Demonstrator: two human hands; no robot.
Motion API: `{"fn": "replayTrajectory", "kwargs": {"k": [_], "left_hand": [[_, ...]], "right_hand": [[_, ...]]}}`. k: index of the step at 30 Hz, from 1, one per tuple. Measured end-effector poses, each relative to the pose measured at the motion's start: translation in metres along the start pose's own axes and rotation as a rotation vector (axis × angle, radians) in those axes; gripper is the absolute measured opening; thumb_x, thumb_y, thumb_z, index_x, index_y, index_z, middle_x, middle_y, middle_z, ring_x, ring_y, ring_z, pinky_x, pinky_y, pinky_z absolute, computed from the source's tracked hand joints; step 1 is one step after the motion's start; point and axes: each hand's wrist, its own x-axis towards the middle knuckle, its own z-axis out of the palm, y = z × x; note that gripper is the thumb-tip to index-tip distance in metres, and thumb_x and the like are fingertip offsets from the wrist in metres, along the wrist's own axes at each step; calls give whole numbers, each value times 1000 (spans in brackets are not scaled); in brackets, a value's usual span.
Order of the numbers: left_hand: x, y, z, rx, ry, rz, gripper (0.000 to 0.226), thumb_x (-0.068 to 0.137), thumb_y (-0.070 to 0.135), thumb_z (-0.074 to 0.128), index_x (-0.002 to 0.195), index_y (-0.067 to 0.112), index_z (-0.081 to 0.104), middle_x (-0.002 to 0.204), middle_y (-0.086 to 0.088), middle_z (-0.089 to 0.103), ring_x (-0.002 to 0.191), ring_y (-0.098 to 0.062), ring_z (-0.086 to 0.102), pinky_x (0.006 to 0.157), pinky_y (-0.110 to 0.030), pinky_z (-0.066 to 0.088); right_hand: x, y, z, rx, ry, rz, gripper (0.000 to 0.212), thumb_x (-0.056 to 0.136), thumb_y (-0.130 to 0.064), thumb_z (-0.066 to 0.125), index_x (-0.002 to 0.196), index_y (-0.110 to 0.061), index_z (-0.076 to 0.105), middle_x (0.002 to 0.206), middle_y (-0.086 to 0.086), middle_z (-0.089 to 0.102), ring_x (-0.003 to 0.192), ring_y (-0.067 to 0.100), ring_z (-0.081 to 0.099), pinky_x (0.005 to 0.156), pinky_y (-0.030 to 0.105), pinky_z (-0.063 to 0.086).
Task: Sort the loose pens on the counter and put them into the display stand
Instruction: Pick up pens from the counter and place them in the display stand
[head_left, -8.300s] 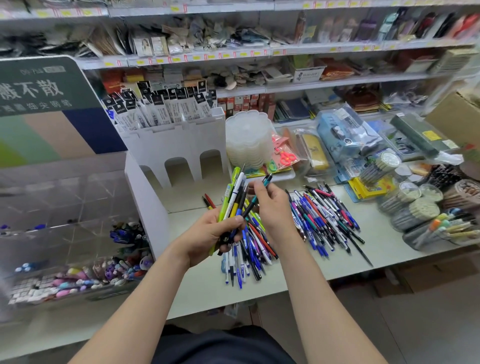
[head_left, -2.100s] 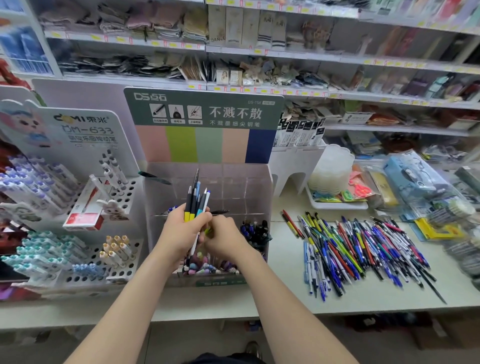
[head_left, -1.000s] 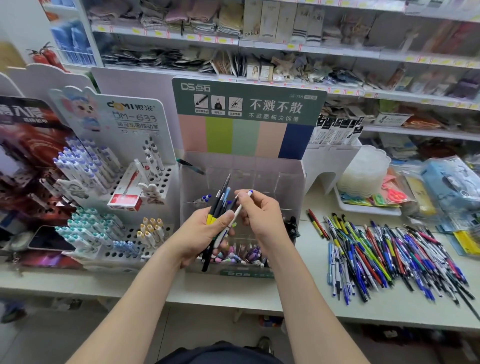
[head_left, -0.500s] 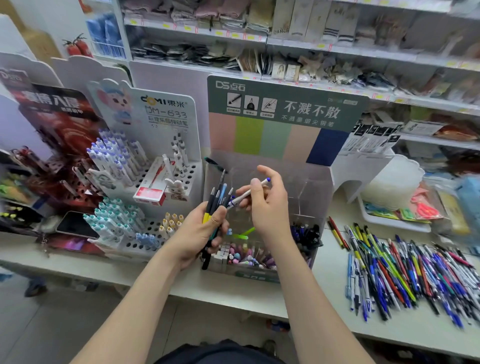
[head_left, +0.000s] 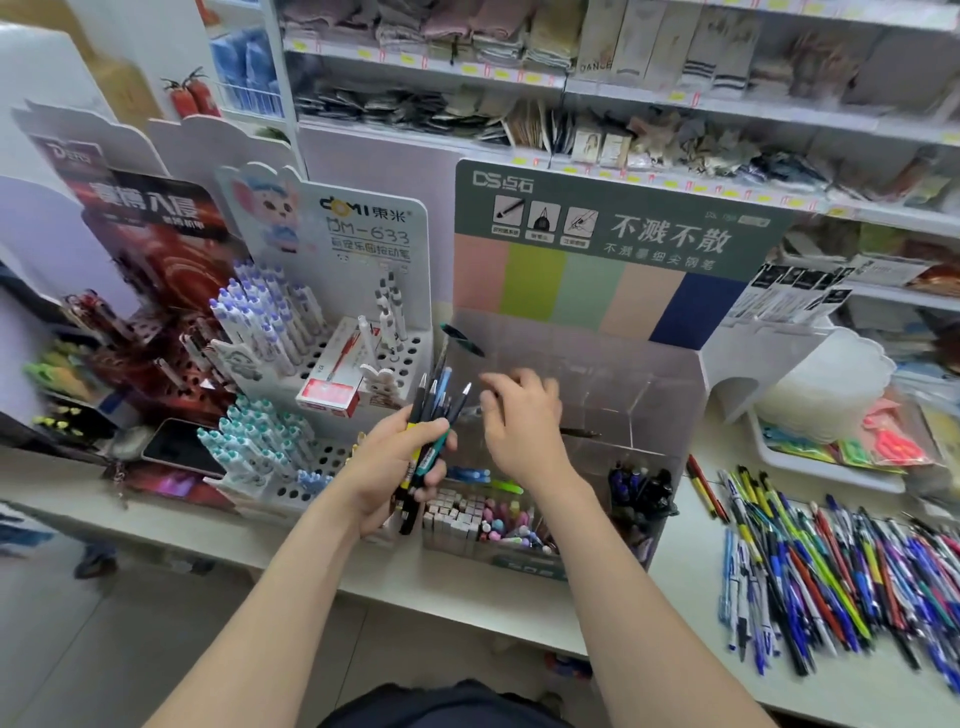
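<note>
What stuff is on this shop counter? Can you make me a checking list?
Surface: pale counter, pens spread at its right.
Job's things: heap of loose coloured pens on the counter; clear plastic display stand, partly filled; bunch of pens held upright.
Clutter: white holed pen racks, red-and-white box, dark phone.
Hands: left hand grips the bunch; right hand at the stand, blurred, fingers' hold unclear.
Cables: nothing seen.
Surroundings: stocked shop shelves behind.

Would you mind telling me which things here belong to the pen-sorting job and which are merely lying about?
Job:
- pen bundle, gripped by the left hand
- right hand, over the clear display stand
- loose pens on the counter

Lying about:
- phone
- red box
- white pen rack
- fire extinguishers
</note>
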Motion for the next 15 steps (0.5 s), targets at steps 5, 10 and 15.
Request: {"fn": "replayTrajectory", "kwargs": {"k": [5, 10, 15], "left_hand": [[0, 3, -2, -41, -167, -55, 17, 105, 20, 64, 105, 6, 55, 90, -9, 61, 52, -13, 43, 41, -23, 33], [0, 3, 3, -11, -306, -99, 26, 100, 27, 67, 116, 10, 55, 91, -7, 59, 53, -13, 42, 44, -24, 35], [-3, -5, -2, 37, -317, -150, 29, 100, 27, 67, 117, 5, 56, 100, -12, 64, 53, -11, 42, 40, -21, 31]], "right_hand": [[-16, -20, -21, 544, 39, 146, 22, 106, -35, 60, 110, -26, 80, 101, -10, 75, 99, 10, 65, 89, 34, 52], [-19, -28, -41, 929, -23, 515, 10, 95, -22, 76, 90, -16, 83, 80, -7, 76, 76, 4, 64, 75, 24, 51], [-22, -22, -38, 985, 288, 577, 18, 110, -24, 54, 106, -17, 70, 85, -4, 66, 72, 8, 58, 70, 25, 52]]}}
